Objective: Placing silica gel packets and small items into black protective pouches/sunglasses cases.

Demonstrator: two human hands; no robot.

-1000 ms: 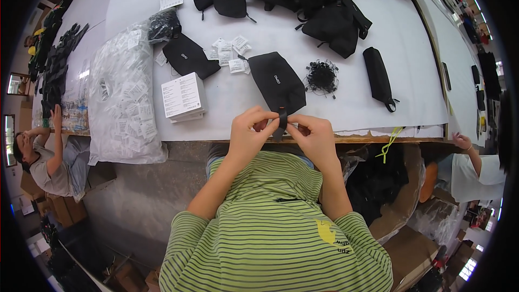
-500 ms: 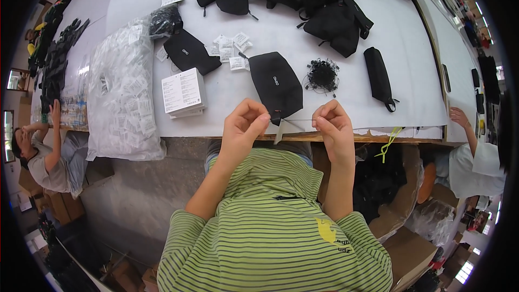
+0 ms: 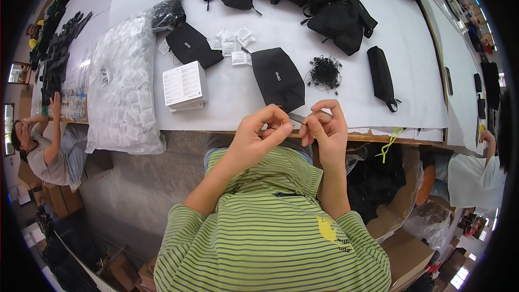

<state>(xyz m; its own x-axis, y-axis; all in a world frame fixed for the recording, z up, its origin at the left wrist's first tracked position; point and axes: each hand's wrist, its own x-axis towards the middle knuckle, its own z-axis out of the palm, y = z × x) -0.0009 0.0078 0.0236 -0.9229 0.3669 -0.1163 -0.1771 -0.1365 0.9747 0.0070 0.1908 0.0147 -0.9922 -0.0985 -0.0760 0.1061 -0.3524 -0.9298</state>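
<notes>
My left hand (image 3: 265, 132) is closed in a pinch just below the black zip pouch (image 3: 278, 79), which lies flat on the table. Close beside it, the fingers of my right hand (image 3: 326, 128) are pinched too. Both work on a thin string, now mostly hidden by the fingers. A narrow greyish tag (image 3: 297, 117) shows edge-on between the fingertips. Beyond my right hand lies a tangled heap of black tag strings (image 3: 326, 73). Left of the pouch are several small white packets (image 3: 240, 57) and a stack of printed white cards (image 3: 184, 84).
A clear plastic bag of white packets (image 3: 121, 92) fills the left side. Another black pouch (image 3: 189, 45) lies behind the cards, a slim black case (image 3: 382, 78) at right. Black pouches (image 3: 338, 24) are piled at the back. People sit at left (image 3: 51, 148) and right (image 3: 476, 178).
My hands have drawn closer together; the string stretched between them before is now mostly hidden. The tag that hung below it has come up between the fingers. The person at right has moved an arm.
</notes>
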